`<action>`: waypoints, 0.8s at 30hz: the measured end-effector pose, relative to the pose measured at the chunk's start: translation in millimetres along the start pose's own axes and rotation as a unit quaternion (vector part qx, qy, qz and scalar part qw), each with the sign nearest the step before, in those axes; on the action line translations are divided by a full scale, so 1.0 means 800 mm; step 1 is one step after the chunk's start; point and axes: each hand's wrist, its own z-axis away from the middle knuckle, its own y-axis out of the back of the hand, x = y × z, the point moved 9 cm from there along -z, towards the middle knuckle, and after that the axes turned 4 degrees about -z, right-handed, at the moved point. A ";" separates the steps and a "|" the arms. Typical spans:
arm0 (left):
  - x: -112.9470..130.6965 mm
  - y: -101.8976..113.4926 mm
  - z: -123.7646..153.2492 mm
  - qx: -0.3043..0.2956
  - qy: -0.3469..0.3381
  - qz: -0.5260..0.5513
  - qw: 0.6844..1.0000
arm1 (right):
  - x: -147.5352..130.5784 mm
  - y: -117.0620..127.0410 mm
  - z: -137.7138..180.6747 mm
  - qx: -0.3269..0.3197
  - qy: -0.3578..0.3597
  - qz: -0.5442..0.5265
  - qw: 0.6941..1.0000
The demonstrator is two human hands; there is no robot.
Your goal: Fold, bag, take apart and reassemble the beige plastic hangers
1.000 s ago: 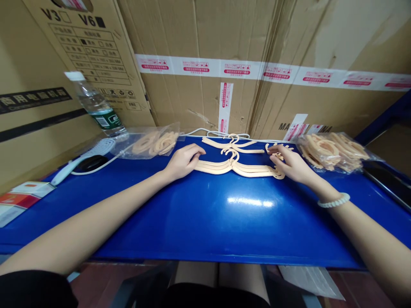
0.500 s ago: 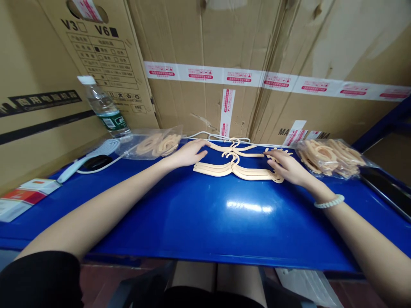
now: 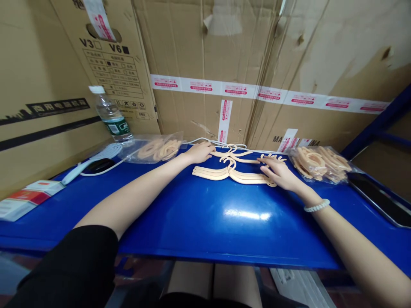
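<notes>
Small peach plastic hangers lie on the blue table. A near stack of hangers sits in the middle, and a second lot of hangers lies just behind it by the cardboard wall. My left hand reaches to the far lot's left end, fingers curled over it. My right hand lies flat with fingers spread on the right ends of the hangers, a pale bead bracelet on its wrist.
A clear bag of peach parts lies at the left, another bag at the right. A water bottle, a white cabled device, a small box and a dark tray ring the table. Cardboard cartons wall the back.
My left hand has moved from the near stack's left end back to the far hangers. My right hand has slid slightly inward. The view has tilted upward.
</notes>
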 end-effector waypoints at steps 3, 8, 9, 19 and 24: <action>0.006 0.000 -0.001 -0.004 -0.008 -0.008 1.000 | -0.003 0.017 0.001 0.034 -0.011 -0.015 0.999; 0.014 0.005 -0.005 -0.005 -0.021 0.001 1.000 | 0.011 0.059 0.011 0.119 -0.076 -0.003 0.990; 0.015 0.008 -0.007 -0.002 -0.019 0.003 1.000 | 0.016 0.067 0.013 0.136 -0.086 0.001 0.987; 0.038 0.096 0.020 0.093 0.022 0.019 0.995 | 0.046 0.095 0.026 0.196 -0.114 0.007 0.974; 0.070 0.107 0.083 0.176 0.045 0.076 0.980 | 0.025 0.048 0.009 0.052 -0.018 0.122 0.991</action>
